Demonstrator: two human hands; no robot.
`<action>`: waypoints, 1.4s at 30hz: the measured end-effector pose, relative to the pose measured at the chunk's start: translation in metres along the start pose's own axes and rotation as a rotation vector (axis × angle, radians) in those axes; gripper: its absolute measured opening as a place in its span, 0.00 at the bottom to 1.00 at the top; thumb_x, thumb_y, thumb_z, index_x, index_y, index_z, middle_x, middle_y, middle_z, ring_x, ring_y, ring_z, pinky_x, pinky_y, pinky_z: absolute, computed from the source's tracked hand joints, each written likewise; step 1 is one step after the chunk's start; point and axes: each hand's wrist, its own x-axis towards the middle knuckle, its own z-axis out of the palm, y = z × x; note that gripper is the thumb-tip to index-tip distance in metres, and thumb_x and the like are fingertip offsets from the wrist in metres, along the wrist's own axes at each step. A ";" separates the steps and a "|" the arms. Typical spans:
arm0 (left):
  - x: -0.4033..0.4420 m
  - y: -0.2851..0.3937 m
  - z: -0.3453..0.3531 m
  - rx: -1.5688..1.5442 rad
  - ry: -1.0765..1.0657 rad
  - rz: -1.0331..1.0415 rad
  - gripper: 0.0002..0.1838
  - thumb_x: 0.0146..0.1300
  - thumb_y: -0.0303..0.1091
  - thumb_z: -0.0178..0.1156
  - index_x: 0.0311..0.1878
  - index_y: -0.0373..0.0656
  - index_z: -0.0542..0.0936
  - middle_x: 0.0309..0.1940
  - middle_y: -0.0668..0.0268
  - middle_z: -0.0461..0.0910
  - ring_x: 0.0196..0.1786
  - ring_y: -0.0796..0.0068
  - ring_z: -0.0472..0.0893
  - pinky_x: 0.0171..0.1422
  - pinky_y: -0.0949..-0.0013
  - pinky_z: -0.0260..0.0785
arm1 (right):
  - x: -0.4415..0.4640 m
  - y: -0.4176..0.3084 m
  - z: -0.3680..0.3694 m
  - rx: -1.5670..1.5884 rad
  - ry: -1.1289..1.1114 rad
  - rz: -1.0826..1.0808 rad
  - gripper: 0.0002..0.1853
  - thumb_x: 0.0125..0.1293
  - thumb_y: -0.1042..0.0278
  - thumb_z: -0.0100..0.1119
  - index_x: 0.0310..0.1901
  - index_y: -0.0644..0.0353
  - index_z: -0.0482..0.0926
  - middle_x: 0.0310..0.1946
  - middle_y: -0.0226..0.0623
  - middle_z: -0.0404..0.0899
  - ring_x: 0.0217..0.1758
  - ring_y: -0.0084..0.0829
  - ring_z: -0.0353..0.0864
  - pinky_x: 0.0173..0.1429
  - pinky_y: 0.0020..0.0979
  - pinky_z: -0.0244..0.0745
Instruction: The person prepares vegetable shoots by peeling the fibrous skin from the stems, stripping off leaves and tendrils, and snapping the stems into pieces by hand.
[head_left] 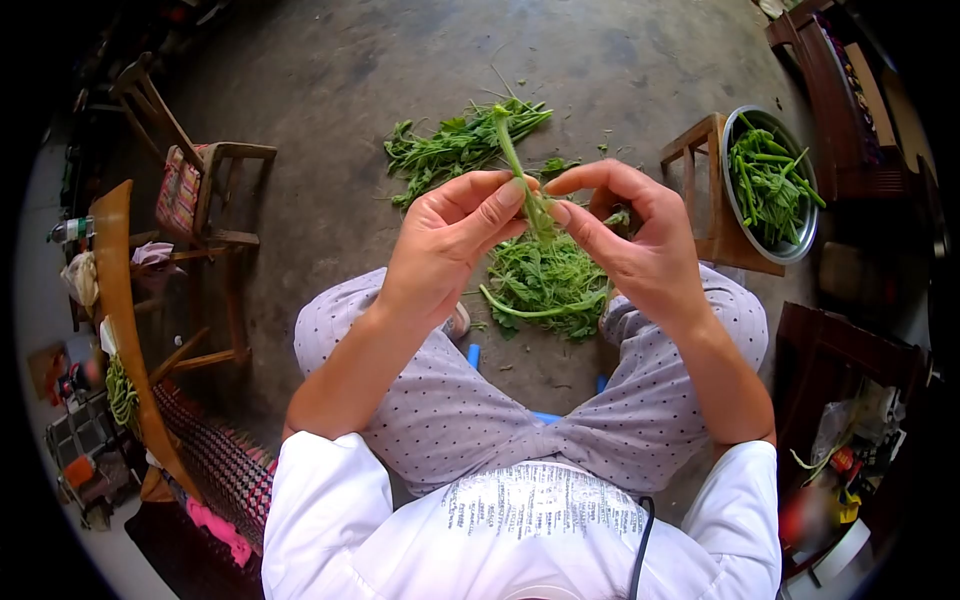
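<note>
A green leafy stem (pixel 509 146) is held up in front of me, its pale cut end pointing away and its leafy end towards my lap. My left hand (pixel 455 225) is closed on it, thumb pressed near its middle. At the leafy end, my right hand (pixel 635 230) pinches with thumb and index finger; the exact contact is partly hidden. Below my hands, a pile of leafy greens (pixel 545 275) lies on the floor between my feet, with a thick pale stem on it. Beyond is another bunch of leafy stems (pixel 450 145).
To the right, a metal basin (pixel 810 225) of green stems and pods sits on a wooden stool (pixel 705 140). A wooden chair (pixel 240 150) and a table edge (pixel 120 230) stand on the left. Dark wooden furniture (pixel 840 340) lines the right. Leaf scraps dot the concrete floor (pixel 340 130).
</note>
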 end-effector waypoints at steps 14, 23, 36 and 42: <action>-0.003 -0.005 0.012 0.291 0.152 0.233 0.10 0.61 0.31 0.63 0.43 0.38 0.82 0.36 0.66 0.83 0.36 0.83 0.79 0.41 0.78 0.72 | 0.002 0.007 0.015 -0.145 0.144 -0.270 0.05 0.53 0.77 0.63 0.33 0.63 0.81 0.24 0.37 0.76 0.26 0.31 0.76 0.29 0.28 0.69; -0.004 -0.009 0.011 0.300 0.162 0.285 0.09 0.61 0.29 0.62 0.43 0.38 0.82 0.36 0.66 0.83 0.35 0.83 0.78 0.40 0.78 0.71 | 0.003 -0.001 0.018 -0.182 0.114 -0.267 0.04 0.52 0.78 0.62 0.30 0.64 0.78 0.25 0.38 0.75 0.25 0.33 0.76 0.29 0.29 0.70; -0.003 -0.011 0.007 0.274 0.038 0.223 0.13 0.63 0.28 0.60 0.50 0.35 0.77 0.43 0.65 0.81 0.44 0.81 0.78 0.51 0.75 0.69 | 0.003 0.003 0.022 -0.273 0.202 -0.333 0.07 0.50 0.76 0.62 0.31 0.64 0.74 0.25 0.40 0.73 0.27 0.35 0.75 0.31 0.33 0.70; -0.005 -0.007 0.005 0.314 0.053 0.187 0.12 0.65 0.29 0.58 0.50 0.36 0.77 0.43 0.67 0.80 0.42 0.85 0.75 0.45 0.79 0.67 | 0.014 0.007 -0.003 0.199 0.047 0.049 0.08 0.56 0.71 0.63 0.35 0.62 0.76 0.24 0.31 0.74 0.27 0.22 0.76 0.30 0.25 0.72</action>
